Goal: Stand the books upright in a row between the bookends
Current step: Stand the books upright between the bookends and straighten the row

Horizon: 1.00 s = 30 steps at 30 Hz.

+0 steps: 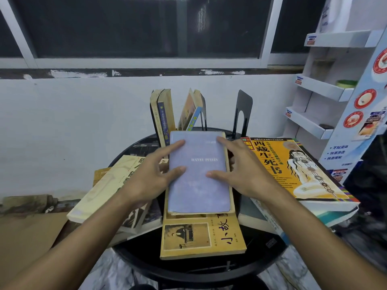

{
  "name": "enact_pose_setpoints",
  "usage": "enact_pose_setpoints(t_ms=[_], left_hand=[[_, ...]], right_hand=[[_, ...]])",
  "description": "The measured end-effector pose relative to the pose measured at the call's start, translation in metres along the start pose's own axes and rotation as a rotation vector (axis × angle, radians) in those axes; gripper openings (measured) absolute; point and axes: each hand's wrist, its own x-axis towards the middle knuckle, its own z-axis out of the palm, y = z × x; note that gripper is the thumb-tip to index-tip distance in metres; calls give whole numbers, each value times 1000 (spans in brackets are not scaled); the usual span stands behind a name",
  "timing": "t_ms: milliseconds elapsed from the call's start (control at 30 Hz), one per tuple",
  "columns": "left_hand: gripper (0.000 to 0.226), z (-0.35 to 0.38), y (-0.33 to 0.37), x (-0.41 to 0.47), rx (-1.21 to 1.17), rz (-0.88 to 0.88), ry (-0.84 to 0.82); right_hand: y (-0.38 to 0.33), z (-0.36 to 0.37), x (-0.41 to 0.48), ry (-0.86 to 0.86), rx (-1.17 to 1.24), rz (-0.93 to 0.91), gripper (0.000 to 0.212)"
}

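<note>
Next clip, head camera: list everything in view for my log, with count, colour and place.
lilac book: one, lilac, flat atop the centre stack.
ochre book: one, ochre, bottom of that stack, front centre.
orange book: one, orange, top of the right stack.
cream book: one, cream, top of the left pile.
upright books: about four, tan and blue, back of table; two lean.
bookend: one, black, standing free, back right.
table: one, black, round, under the books.
display shelves: one unit, white, far right.
window: one, dark panes, white frame, above.
left hand: grips the lilac book's left edge.
right hand: grips its right edge.
</note>
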Motion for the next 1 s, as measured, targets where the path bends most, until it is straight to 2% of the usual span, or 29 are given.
enact_pose_setpoints(t_ms=[200, 433, 600, 700, 767, 1000], left_hand=[[60, -6, 11, 6, 68, 227, 146], [60, -2, 0, 9, 96, 319, 255], [57, -5, -2, 1, 75, 331, 163], [58, -10, -3, -3, 57, 328, 87], [57, -12, -5, -5, 51, 325, 64], [52, -9, -4, -20, 7, 392, 7]], right_hand=[[-6, -3, 16, 146, 133, -170, 92], [-2, -3, 28, 140, 173, -289, 93], [1, -4, 21, 153, 79, -319, 101], [-4, -3, 16, 296, -194, -370, 105], [-7, -2, 12, 334, -282, -411, 104], [-13, 0, -2, 154, -175, -407, 92]])
